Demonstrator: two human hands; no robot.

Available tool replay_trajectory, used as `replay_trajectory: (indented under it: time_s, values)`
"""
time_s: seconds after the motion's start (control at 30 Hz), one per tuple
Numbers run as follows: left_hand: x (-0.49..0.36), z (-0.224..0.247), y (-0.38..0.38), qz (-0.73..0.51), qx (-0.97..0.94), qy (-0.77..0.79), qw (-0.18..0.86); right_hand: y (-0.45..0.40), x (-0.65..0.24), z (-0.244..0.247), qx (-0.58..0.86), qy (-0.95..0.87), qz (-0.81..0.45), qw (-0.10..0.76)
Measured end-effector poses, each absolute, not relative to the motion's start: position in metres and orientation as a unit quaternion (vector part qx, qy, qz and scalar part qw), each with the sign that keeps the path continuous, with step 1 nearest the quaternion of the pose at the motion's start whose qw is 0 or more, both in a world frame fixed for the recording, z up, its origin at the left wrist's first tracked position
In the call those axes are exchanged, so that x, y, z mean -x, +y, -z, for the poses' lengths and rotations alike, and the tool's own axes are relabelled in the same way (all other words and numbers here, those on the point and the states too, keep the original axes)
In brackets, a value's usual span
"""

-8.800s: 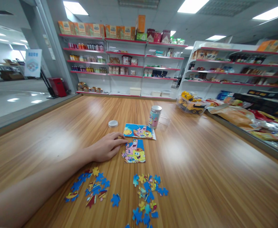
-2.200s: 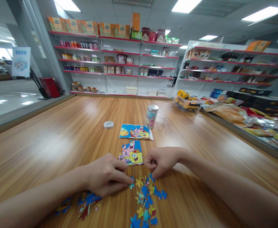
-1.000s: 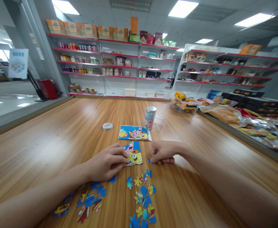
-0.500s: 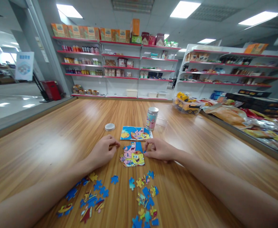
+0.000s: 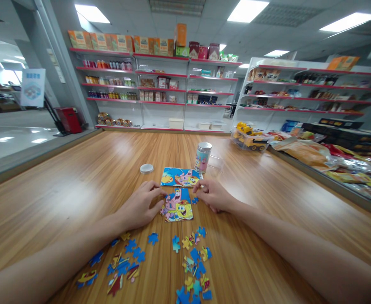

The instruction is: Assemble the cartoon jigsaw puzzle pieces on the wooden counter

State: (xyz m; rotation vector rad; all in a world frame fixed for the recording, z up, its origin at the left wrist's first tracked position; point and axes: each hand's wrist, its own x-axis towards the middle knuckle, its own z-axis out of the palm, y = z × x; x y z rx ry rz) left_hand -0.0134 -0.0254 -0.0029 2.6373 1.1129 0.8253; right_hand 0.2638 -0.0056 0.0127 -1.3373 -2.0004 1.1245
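A partly joined jigsaw puzzle (image 5: 179,207) with a yellow square cartoon figure and a pink one lies flat on the table. My left hand (image 5: 145,204) is at its left edge, thumb and fingers apart, fingertips at the border pieces. Just off the right edge lies a small blue puzzle piece (image 5: 195,201). Over and to the right of that piece hovers my right hand (image 5: 215,196), its fingers loosely bent and apart, with nothing visible in them. Behind the puzzle is a picture card (image 5: 177,177) showing the same figures. Loose puzzle pieces (image 5: 122,265) are scattered nearer to me in two groups.
A cartoon-printed can (image 5: 202,158) stands at the card's right corner, with a clear plastic piece (image 5: 216,162) beside it. A silver lid (image 5: 146,169) lies to the left. Further back right is a clear bin (image 5: 249,139) of yellow toy vehicles, near packaged goods (image 5: 315,156).
My right hand has let go of the blue piece and drawn slightly up and away from it. My left hand's fingers have spread and moved right onto the puzzle's left edge.
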Motion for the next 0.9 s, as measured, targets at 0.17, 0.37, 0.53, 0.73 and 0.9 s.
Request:
replay_trajectory:
  time_s: [0.17,0.37,0.53,0.73,0.9]
  values:
    - [0.015,0.005,-0.024,-0.271,-0.884,0.373,0.078,-0.005,-0.265,-0.014,0.465,-0.743,-0.434,0.207]
    - [0.014,0.004,-0.025,-0.266,-0.884,0.378,0.076,-0.005,-0.266,-0.012,0.451,-0.770,-0.404,0.199]
    - [0.014,0.003,-0.025,-0.270,-0.881,0.379,0.080,-0.007,-0.264,-0.015,0.463,-0.760,-0.399,0.221]
    - [0.014,0.002,-0.027,-0.249,-0.888,0.379,0.075,-0.010,-0.255,-0.020,0.560,-0.722,-0.362,0.185]
    - [0.014,0.000,-0.029,-0.238,-0.894,0.373,0.074,-0.011,-0.255,-0.018,0.552,-0.733,-0.352,0.187]
